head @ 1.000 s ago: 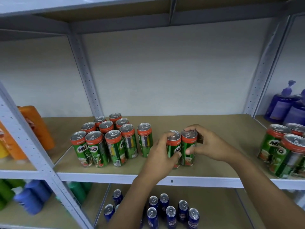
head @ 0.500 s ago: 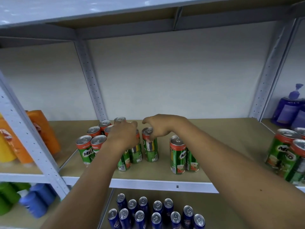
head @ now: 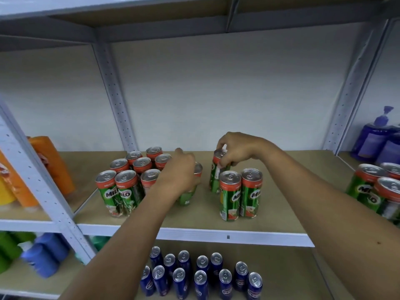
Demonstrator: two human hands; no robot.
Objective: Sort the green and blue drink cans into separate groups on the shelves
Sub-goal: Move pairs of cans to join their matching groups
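Green cans (head: 127,185) stand bunched on the left of the middle shelf (head: 194,231), and a pair of them (head: 240,194) stands upright near the front edge, toward the right. Blue cans (head: 201,273) are grouped on the shelf below.

The right hand (head: 236,151) pinches the top of one green can (head: 214,176) just behind that pair. The left hand (head: 181,173) curls round another can (head: 190,191) beside the bunch, though the hand hides most of the grip.

The likeliest trouble is a toppled can. These are tall and narrow, and the one held by the right hand touches or nearly touches the pair in front. If dragged forward instead of lifted, it could knock the pair toward the edge and down among the blue ones. A pinch at the rim alone gives little control, so the can may swing or slip. The left forearm passes close over the front of the bunch and could brush those cans when it pulls back. More green cans (head: 376,191) sit far right, near that elbow.
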